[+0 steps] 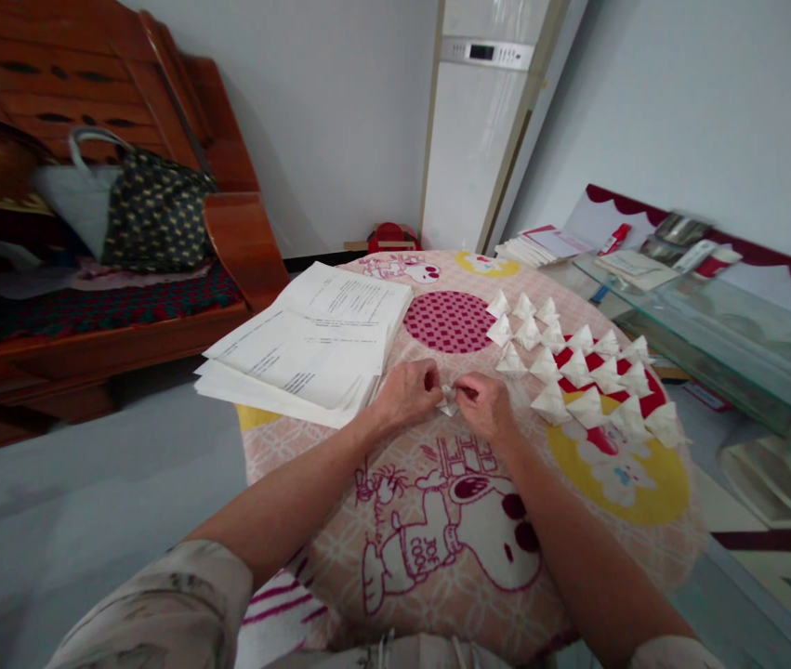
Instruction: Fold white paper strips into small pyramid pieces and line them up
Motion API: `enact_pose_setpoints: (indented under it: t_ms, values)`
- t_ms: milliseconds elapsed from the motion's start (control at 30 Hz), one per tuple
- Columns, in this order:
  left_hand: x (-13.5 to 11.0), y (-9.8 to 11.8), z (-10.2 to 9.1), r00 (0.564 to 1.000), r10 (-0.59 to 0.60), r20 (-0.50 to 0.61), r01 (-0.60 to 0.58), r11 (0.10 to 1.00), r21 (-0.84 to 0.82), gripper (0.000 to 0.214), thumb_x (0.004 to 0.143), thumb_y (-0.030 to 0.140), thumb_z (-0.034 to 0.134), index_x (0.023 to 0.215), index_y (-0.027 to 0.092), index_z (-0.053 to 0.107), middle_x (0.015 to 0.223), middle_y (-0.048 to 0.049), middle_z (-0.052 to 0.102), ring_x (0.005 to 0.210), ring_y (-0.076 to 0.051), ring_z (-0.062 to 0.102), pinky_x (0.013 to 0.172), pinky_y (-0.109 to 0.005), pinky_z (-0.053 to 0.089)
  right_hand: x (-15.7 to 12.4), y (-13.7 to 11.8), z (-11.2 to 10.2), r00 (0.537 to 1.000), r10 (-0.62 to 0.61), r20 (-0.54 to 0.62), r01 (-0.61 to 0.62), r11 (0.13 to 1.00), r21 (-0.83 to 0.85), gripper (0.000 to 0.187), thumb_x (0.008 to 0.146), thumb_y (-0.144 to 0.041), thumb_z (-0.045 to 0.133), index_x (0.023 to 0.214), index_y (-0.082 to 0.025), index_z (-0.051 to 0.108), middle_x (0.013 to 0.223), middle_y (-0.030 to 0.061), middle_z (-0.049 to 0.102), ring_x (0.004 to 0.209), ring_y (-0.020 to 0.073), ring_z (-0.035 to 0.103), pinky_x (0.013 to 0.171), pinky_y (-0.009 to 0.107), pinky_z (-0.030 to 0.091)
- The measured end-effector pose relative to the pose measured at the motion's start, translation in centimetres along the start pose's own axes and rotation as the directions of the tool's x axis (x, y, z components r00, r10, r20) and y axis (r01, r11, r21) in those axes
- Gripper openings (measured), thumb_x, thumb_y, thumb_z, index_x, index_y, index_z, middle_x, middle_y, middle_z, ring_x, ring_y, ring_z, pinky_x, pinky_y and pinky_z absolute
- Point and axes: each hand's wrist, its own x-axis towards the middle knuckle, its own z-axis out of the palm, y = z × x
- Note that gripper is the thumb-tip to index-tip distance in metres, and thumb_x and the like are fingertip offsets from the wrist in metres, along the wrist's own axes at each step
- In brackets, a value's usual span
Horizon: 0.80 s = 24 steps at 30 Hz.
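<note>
The cartoon dog's shirt seems to read "JOE COOL".

Left hand and right hand pinched together

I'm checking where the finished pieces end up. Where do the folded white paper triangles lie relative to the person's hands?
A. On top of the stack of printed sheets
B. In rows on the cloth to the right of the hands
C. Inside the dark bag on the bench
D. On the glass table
B: the folded paper triangles lie in rows on the cartoon cloth, right of the left hand and right hand, which pinch a small paper piece between them.
</note>
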Motion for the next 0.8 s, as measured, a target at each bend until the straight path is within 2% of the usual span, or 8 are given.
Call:
enact_pose_setpoints:
  t_ms: [167, 267, 400, 500, 667, 800]
  values:
    - [0.0, -0.1, -0.1, 1.0, 0.006, 0.002, -0.006, 1.0, -0.015, 0.003, 0.074, 0.016, 0.059, 0.072, 0.016, 0.062, 0.068, 0.0007, 0.063, 0.063, -0.012, 0.053, 0.06, -0.025, 0.037, -0.3, 0.6, -0.5, 0.999, 0.037, -0.02, -0.035, 0.996, 0.087, 0.015, 0.072, -0.012, 0.053, 0.068, -0.02, 0.065, 0.061, 0.0001, 0.062, 0.057, 0.0146, 0.053, 0.057, 0.026, 0.04]
    - [0.0, -0.1, -0.1, 1.0, 0.002, 0.005, -0.002, 1.0, -0.014, 0.003, 0.074, 0.016, 0.059, 0.073, 0.017, 0.062, 0.069, 0.0008, 0.063, 0.064, -0.012, 0.053, 0.06, -0.025, 0.037, -0.3, 0.5, -0.6, 0.999, 0.05, 0.01, -0.051, 0.992, 0.116, 0.011, 0.075, -0.016, 0.056, 0.071, -0.019, 0.066, 0.062, 0.0007, 0.063, 0.057, 0.0146, 0.054, 0.056, 0.026, 0.042]
    - [0.0, 0.0, -0.1, 1.0, 0.0, 0.006, 0.0, 1.0, -0.025, 0.003, 0.073, 0.016, 0.059, 0.072, 0.017, 0.062, 0.067, 0.0012, 0.063, 0.063, -0.012, 0.053, 0.06, -0.025, 0.037, -0.2, -0.2, -0.3, 0.999, 0.001, 0.035, -0.004, 0.998, 0.069, 0.017, 0.081, -0.023, 0.06, 0.064, -0.02, 0.06, 0.063, 0.0015, 0.061, 0.06, 0.0145, 0.053, 0.058, 0.026, 0.04]
    - [0.0, -0.1, -0.1, 1.0, 0.009, 0.0, -0.009, 0.999, -0.036, 0.003, 0.072, 0.015, 0.059, 0.071, 0.016, 0.061, 0.066, 0.001, 0.062, 0.062, -0.012, 0.052, 0.059, -0.025, 0.036, -0.1, -0.2, -0.2, 1.0, -0.012, 0.002, 0.012, 0.999, 0.032, 0.021, 0.079, -0.02, 0.057, 0.058, -0.021, 0.055, 0.058, 0.0003, 0.056, 0.057, 0.0139, 0.049, 0.056, 0.026, 0.037]
    - [0.1, -0.2, -0.3, 1.0, 0.003, 0.009, -0.002, 0.999, -0.049, 0.004, 0.071, 0.014, 0.058, 0.068, 0.016, 0.059, 0.068, 0.0001, 0.064, 0.061, -0.012, 0.051, 0.058, -0.025, 0.035, -0.3, 0.6, -0.4, 0.993, 0.099, -0.059, -0.091, 0.988, 0.124, 0.013, 0.072, -0.016, 0.054, 0.064, -0.02, 0.063, 0.06, 0.001, 0.063, 0.056, 0.0149, 0.054, 0.056, 0.026, 0.041]
    - [0.2, -0.4, -0.7, 0.999, -0.013, 0.041, 0.017, 0.995, -0.094, 0.005, 0.07, 0.014, 0.056, 0.066, 0.016, 0.059, 0.071, -0.0013, 0.066, 0.064, -0.012, 0.053, 0.059, -0.024, 0.039, -0.6, 1.1, -0.7, 0.988, 0.145, -0.054, -0.133, 0.975, 0.177, 0.016, 0.07, -0.014, 0.053, 0.071, -0.019, 0.068, 0.067, 0.0027, 0.069, 0.061, 0.0173, 0.06, 0.061, 0.028, 0.046]
